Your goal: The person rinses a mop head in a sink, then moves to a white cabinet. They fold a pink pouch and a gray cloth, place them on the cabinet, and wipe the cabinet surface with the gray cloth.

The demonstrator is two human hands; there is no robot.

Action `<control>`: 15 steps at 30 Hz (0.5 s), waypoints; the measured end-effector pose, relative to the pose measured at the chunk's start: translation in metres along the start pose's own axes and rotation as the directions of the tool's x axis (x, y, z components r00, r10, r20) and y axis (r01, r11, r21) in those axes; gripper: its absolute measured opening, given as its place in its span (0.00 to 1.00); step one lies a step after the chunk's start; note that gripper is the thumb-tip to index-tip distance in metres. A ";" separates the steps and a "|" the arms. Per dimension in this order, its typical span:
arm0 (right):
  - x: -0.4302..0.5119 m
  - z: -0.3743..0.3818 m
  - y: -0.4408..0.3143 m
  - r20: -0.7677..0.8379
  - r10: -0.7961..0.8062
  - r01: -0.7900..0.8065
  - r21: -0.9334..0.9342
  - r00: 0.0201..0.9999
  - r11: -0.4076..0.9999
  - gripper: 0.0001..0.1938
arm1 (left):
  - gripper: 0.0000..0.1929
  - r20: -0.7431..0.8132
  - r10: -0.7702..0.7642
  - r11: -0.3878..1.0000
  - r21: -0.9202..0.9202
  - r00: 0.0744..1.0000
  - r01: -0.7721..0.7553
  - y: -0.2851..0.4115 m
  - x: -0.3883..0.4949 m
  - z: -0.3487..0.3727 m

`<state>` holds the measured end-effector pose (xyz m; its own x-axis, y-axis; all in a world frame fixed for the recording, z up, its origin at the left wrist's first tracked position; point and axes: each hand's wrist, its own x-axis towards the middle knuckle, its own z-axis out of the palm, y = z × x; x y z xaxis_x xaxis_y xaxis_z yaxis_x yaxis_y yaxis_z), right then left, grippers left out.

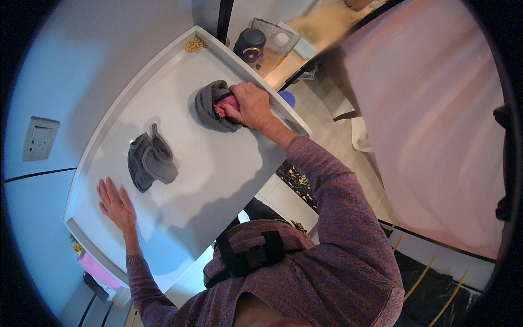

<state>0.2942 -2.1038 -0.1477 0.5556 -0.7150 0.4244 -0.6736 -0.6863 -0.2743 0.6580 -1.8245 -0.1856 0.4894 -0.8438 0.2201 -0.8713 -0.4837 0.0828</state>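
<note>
My right hand (254,107) grips a pink fuzzy cloth (227,107) at the opening of a rounded, rolled grey fabric piece (208,102). Its fingers hide the right side of that piece, and a dark edging shows beside the pink. My left hand (117,205) rests palm down on the white tabletop (192,175), fingers spread, with nothing in it. Up and to the right of it lies a folded grey fabric item (152,160) with dark edging and a small loop at its top. The two grey pieces lie apart.
A raised white rim (135,79) borders the tabletop. Small yellow kernels (195,44) lie in its far corner. Beyond stand a dark lidded bottle (250,43) and a clear plastic container (281,41). A wall socket (41,139) is at left; pink fabric (429,114) hangs at right.
</note>
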 end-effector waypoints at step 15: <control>-0.003 0.002 0.000 -0.011 0.028 -0.028 0.010 1.000 1.000 0.21 | 0.27 0.007 -0.028 1.000 0.006 1.000 0.028 0.006 0.001 -0.003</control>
<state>0.2932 -2.1020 -0.1510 0.5311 -0.7326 0.4258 -0.6838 -0.6673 -0.2951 0.6528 -1.8272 -0.1822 0.5141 -0.8315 0.2105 -0.8569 -0.5087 0.0833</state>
